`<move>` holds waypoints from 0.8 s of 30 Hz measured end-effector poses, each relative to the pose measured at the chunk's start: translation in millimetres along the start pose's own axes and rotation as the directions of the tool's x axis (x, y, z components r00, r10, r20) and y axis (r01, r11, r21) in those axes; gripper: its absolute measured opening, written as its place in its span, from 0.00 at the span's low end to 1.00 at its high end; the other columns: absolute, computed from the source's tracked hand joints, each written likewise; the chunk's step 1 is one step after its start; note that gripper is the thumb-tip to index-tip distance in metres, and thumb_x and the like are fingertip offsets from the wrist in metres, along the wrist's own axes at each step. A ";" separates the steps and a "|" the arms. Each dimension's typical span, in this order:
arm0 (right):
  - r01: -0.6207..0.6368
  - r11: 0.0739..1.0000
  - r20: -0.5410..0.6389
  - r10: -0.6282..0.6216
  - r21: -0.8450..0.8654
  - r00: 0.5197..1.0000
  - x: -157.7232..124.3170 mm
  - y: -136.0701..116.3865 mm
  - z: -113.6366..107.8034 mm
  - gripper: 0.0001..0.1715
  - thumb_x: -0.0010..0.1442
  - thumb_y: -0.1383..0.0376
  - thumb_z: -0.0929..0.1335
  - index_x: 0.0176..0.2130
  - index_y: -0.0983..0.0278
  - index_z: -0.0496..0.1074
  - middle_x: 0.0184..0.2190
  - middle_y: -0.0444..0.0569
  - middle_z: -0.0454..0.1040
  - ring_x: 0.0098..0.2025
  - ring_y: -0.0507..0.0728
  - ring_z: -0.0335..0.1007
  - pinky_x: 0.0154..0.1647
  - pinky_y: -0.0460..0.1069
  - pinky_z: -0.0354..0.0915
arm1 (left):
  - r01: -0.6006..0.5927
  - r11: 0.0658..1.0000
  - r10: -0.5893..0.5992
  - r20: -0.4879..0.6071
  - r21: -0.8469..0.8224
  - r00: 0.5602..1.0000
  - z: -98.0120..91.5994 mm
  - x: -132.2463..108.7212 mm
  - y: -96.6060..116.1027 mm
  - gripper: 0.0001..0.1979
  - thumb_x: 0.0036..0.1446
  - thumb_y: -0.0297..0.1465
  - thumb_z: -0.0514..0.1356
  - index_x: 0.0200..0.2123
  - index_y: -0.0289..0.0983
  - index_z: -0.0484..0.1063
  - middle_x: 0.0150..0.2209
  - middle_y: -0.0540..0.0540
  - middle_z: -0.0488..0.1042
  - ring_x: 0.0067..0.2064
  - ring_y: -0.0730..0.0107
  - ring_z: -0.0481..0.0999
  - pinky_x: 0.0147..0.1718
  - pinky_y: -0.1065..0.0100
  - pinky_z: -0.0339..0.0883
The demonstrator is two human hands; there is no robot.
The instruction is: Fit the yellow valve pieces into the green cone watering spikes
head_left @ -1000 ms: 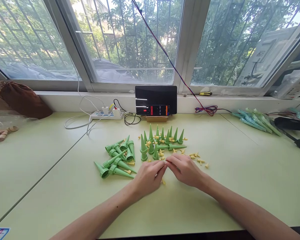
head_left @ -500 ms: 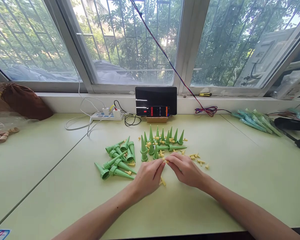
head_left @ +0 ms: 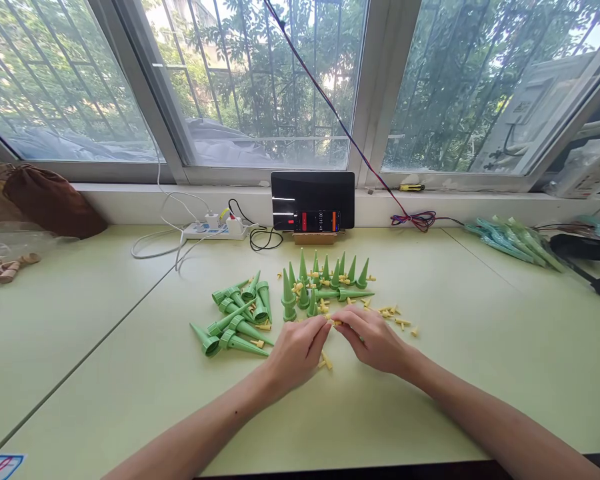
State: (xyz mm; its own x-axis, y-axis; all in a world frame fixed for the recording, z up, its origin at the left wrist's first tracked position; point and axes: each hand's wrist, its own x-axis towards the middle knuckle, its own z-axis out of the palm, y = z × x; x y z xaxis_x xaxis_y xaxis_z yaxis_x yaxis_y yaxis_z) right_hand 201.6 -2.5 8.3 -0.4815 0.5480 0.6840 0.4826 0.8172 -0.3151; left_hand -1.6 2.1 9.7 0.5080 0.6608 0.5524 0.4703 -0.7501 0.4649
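My left hand (head_left: 296,348) and my right hand (head_left: 375,337) meet above the table with closed fingertips. Between them they pinch a small yellow plastic valve (head_left: 337,323), mostly covered by the fingers. Just beyond stand several upright green plant watering spikes (head_left: 303,293), with yellow valves lying among them. A loose pile of green spikes (head_left: 245,327) lies to the left of my left hand. More yellow valves (head_left: 403,323) are scattered beyond my right hand, and another valve (head_left: 327,361) lies beneath the hands, partly hidden by the left one.
A phone (head_left: 320,221) leans against a dark tablet (head_left: 313,190) at the back. Left of it sits a power strip (head_left: 215,231) with cables. A brown bag (head_left: 50,203) is far left; wrapped blue and green items (head_left: 513,243) lie far right.
The view has shifted very slightly. A little more yellow shows at my right fingertips; both hands keep their pinch in nearly the same place.
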 end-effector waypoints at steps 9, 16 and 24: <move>-0.071 0.996 -0.096 0.065 -0.060 0.993 -1.2 3.0 -0.3 0.08 0.72 0.70 0.62 0.47 0.61 0.68 0.34 0.49 0.74 0.31 0.54 0.67 0.31 0.47 0.64 | -0.016 1.000 0.021 -0.237 0.022 0.971 -2.0 0.7 -2.3 0.11 0.69 0.26 0.51 0.32 0.39 0.63 0.22 0.56 0.63 0.21 0.77 0.60 0.23 0.73 0.54; -0.161 0.986 -0.125 0.155 -0.039 0.980 -3.1 5.3 1.8 0.06 0.72 0.70 0.62 0.46 0.61 0.68 0.33 0.48 0.72 0.29 0.53 0.66 0.29 0.47 0.63 | 0.231 0.973 -0.225 -0.361 -0.028 0.905 1.2 1.6 -2.1 0.13 0.63 0.35 0.61 0.45 0.42 0.59 0.25 0.59 0.60 0.20 0.79 0.59 0.21 0.76 0.56; -0.168 0.985 -0.120 0.162 -0.042 0.979 -1.2 4.6 1.7 0.06 0.72 0.68 0.62 0.45 0.61 0.68 0.33 0.47 0.72 0.27 0.53 0.65 0.28 0.47 0.63 | 0.364 0.928 -0.348 -0.165 0.078 0.923 4.1 1.5 -8.4 0.11 0.65 0.41 0.59 0.37 0.41 0.65 0.19 0.59 0.58 0.21 0.74 0.61 0.25 0.72 0.55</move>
State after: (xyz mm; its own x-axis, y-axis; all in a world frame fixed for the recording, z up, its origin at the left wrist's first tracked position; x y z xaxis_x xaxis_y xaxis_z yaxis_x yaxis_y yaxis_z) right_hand 203.1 0.9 4.9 -0.3053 0.6475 0.6982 0.5870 0.7053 -0.3974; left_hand -1.8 9.5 3.8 0.1863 0.8672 0.4617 0.6779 -0.4536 0.5785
